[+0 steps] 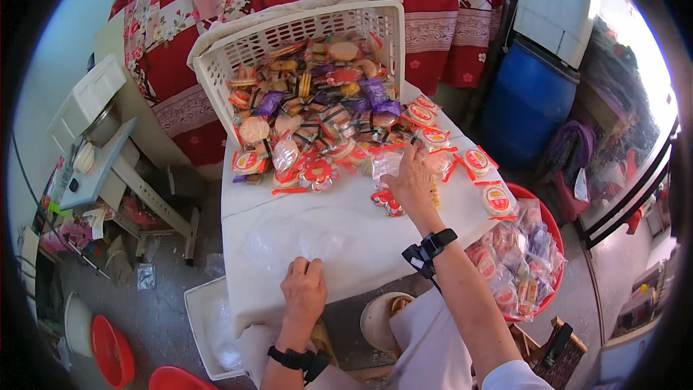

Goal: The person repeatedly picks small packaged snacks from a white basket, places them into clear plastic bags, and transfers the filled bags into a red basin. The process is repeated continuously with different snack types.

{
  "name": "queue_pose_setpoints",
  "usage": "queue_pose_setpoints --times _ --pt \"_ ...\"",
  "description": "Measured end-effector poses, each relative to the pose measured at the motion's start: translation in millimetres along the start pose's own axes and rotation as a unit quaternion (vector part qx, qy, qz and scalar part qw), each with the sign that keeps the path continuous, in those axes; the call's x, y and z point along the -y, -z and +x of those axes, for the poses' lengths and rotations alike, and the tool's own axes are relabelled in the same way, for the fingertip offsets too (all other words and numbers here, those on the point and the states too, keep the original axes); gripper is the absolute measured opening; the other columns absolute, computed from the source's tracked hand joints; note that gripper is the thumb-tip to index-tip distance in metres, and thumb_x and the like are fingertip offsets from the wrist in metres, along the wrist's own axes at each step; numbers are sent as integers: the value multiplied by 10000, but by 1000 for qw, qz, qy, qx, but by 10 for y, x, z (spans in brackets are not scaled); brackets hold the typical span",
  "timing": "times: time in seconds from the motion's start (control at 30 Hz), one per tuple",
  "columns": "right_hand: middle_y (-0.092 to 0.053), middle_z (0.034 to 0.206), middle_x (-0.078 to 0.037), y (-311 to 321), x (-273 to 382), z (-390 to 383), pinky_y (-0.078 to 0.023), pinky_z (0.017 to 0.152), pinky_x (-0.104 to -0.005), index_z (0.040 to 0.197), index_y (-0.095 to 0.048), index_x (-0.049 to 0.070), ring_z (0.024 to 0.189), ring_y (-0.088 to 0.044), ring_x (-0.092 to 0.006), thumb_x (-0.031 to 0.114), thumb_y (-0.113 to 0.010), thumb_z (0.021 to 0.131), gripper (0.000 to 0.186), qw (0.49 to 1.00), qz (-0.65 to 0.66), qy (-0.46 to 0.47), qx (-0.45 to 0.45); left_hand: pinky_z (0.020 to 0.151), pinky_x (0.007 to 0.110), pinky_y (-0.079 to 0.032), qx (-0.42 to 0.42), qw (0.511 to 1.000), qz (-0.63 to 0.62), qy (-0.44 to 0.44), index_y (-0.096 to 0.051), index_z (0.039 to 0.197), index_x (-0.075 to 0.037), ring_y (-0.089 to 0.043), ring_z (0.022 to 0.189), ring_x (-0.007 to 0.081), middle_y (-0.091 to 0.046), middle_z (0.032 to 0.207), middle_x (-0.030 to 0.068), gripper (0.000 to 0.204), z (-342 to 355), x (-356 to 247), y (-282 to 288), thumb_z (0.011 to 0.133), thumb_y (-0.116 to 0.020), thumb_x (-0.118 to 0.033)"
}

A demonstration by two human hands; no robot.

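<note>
My left hand is closed near the front edge of the white table, its fingers curled beside clear plastic bags lying flat. Whether it grips a bag is hidden. Further forward and to the right, my right hand reaches over wrapped snacks with its thumb apart from the fingers. A clear-wrapped packet lies under or beside its thumb, and a red decorated packet is just to its left. Round wrapped biscuits with red labels line the table's right side.
A white basket, tipped toward me, spills mixed snack packets onto the table. At the right, a red tub holds filled clear bags. A white bin stands below left, a blue barrel behind right.
</note>
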State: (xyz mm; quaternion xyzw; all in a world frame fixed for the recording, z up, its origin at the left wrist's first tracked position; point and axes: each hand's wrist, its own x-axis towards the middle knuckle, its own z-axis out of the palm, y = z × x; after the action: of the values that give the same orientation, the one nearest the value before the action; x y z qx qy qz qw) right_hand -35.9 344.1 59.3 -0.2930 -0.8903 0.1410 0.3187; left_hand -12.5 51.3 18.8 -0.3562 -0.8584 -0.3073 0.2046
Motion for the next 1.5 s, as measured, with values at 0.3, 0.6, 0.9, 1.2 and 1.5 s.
queue_pose_setpoints --times 0.3,0.6,0.9,1.2,1.5 --pt "-610 663 -53 420 220 -224 -423 458 -230 841 -578 34 532 -576 -108 260 -635 922 247 788 539 -142 261 569 422 -468 -18 989 -116 91 -629 859 -33 -589 621 334 -600 739 135 41 -5 57 55 823 -625 -15" --pt "-578 634 -23 502 523 -937 -364 379 -224 978 -562 27 446 -508 -68 295 -608 943 274 713 386 -36 585 523 271 -417 -82 936 -268 212 -649 841 22 -512 529 103 -573 591 79 63 -16 197 -13 858 -636 -37" --pt "-552 659 -31 465 586 -1086 -417 524 -270 955 -652 -39 604 -490 -70 184 -693 862 245 871 317 94 363 520 235 -379 -109 927 -278 228 -663 863 27 -456 571 48 -549 619 -11 77 3 205 -43 875 -652 -47" --pt "-552 843 -97 673 759 -1209 -512 614 -372 1062 -634 30 731 -600 -260 114 -677 743 333 896 185 390 107 520 241 -389 -90 930 -277 223 -671 882 26 -466 571 52 -553 625 9 69 -10 229 -93 871 -641 -35" --pt "-508 963 -111 433 771 -1526 -535 633 -339 1042 -590 9 894 -565 -265 92 -619 751 303 849 43 507 144 517 297 -408 -107 921 -303 221 -689 883 -16 -508 540 143 -554 634 56 64 48 300 10 855 -637 -41"
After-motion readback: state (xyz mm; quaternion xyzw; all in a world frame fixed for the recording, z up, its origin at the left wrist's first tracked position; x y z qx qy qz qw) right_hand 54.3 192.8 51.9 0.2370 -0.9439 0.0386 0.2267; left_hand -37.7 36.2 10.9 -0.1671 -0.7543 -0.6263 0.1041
